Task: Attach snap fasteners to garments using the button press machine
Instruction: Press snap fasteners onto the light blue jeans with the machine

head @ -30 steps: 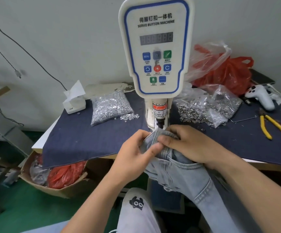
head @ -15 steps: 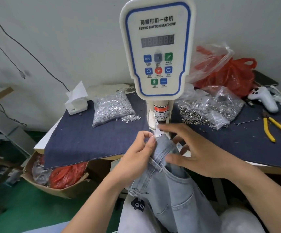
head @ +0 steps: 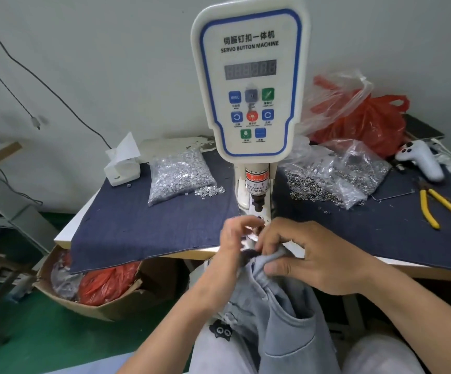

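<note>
Light blue denim garment (head: pixel 281 314) bunched at the front worktop edge (head: pixel 138 256), just below the white servo button machine (head: pixel 250 85) punch. Left hand (head: pixel 235 240) and right hand (head: pixel 313 255), fingers curled, pinching the waistband. No snap visibly set yet; positioning under the punch apparently left. Tight between hands and punch; open dark cloth either side.

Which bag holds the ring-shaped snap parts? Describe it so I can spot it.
Start at the white button machine. Just right of its column, on the navy cloth, lies a crumpled clear bag of rings. Unlike the left bag, it spills open, dark-centred rings.
</note>
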The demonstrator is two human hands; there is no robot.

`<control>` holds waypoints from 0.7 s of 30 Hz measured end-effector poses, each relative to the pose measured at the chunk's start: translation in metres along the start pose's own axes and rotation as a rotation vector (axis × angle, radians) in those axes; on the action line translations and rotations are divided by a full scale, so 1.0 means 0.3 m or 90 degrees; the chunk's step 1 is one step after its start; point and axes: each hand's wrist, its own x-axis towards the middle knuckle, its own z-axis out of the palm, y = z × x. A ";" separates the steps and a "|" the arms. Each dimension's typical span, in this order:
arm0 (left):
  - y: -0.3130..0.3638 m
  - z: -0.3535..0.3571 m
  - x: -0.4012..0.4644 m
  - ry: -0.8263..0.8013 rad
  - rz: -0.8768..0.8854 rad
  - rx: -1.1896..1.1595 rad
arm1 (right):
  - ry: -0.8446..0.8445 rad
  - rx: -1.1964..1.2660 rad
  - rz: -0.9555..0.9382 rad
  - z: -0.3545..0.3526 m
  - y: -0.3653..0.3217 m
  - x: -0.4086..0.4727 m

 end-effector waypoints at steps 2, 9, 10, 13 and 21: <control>-0.031 -0.016 -0.045 0.076 0.123 0.154 | 0.029 0.142 0.040 -0.017 0.002 -0.003; -0.040 -0.089 -0.044 -0.174 -0.062 0.001 | 0.037 0.256 0.103 -0.019 0.053 0.003; -0.049 -0.086 -0.042 -0.207 -0.058 0.005 | 0.030 0.283 0.107 -0.017 0.058 0.002; -0.065 -0.072 -0.029 -0.175 -0.059 -0.027 | 0.019 0.349 0.112 -0.034 0.069 0.002; -0.038 -0.027 0.000 -0.234 -0.084 0.012 | 0.007 0.455 0.150 -0.069 0.093 -0.008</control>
